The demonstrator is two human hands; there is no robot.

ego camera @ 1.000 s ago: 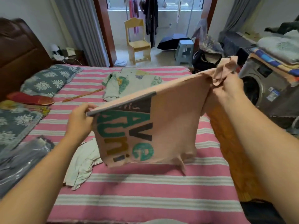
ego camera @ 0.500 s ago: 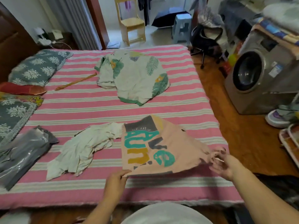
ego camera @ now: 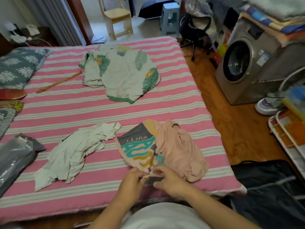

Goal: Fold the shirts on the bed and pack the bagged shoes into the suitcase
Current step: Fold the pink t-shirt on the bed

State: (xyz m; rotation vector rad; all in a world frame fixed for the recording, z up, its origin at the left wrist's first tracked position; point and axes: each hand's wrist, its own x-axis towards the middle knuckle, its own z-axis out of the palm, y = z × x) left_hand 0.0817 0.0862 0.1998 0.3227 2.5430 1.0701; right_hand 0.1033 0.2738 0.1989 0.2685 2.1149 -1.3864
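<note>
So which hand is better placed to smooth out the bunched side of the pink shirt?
Probably the right hand: the pink shirt bunches on its side, while the left hand can keep pinching the near hem.

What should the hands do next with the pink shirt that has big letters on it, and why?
Probably pull the near edge taut and spread it flat. Both the left hand and the right hand pinch the near edge of the pink cotton T-shirt with teal and yellow lettering, which lies on the pink striped bed cover with its right part bunched and wrinkled. A neat fold likely needs it smooth first.
</note>
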